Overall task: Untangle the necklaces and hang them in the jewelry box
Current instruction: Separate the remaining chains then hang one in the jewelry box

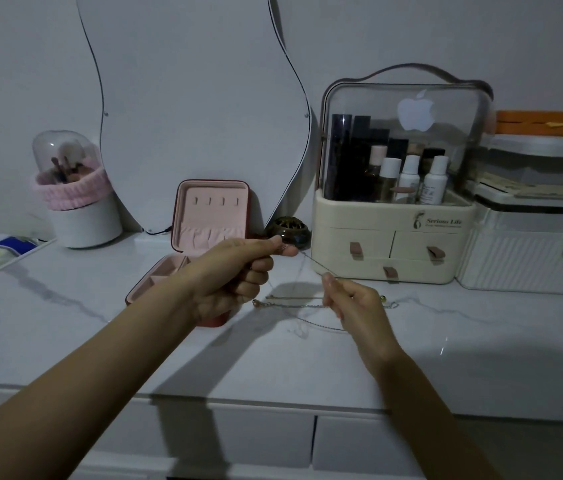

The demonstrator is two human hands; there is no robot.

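I see the white marbled surface (65,306) filling most of the view, with a wavy-edged mirror (186,116) leaning on the wall behind it. To the right stands a cream cosmetics organizer (394,244) with a clear domed lid and three small drawers, bottles packed inside. At the far left sits a white brush holder (79,216) wrapped in a pink band under a clear dome.

In the middle I see the jewelry box (207,216), open, its pink-lined lid upright with four small hooks showing, all bare; the base lies flat and is partly hidden behind my left arm.

My left hand (238,271) is raised in front of the box, thumb and forefinger pinching a thin chain (311,263). My right hand (352,303) sits lower and to the right, fingers curled, pinching the same chain, which runs taut between the two hands. The remaining necklaces (294,305) lie on the surface between and below the hands, just right of the box; I cannot tell how many strands there are.
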